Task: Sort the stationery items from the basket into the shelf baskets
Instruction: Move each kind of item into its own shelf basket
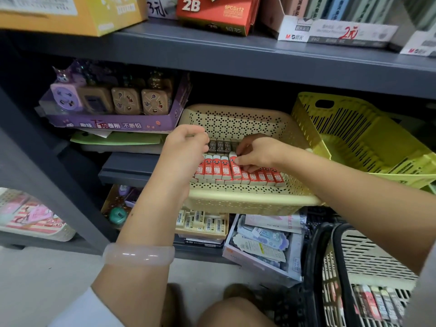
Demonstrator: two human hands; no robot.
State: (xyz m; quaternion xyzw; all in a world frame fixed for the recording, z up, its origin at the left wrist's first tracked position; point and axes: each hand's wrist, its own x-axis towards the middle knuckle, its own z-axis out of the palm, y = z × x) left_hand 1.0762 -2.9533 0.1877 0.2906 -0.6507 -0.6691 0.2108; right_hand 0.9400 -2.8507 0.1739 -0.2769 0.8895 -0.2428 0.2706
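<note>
Cream perforated basket (236, 197) on shelf, rows of red erasers (213, 167) inside, right hand (256, 153) pinching one red eraser (234, 165) in the row, left hand (186, 147) loosely curled at the basket's left, contents indiscernible

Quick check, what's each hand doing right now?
Left hand: fingers curled at the cream basket; whether it holds anything cannot be told.
Right hand: fingers pinch a red 2B eraser in the row.

Both hands (186, 147) arrange red erasers (232, 169) inside the beige basket (247, 197).
</note>
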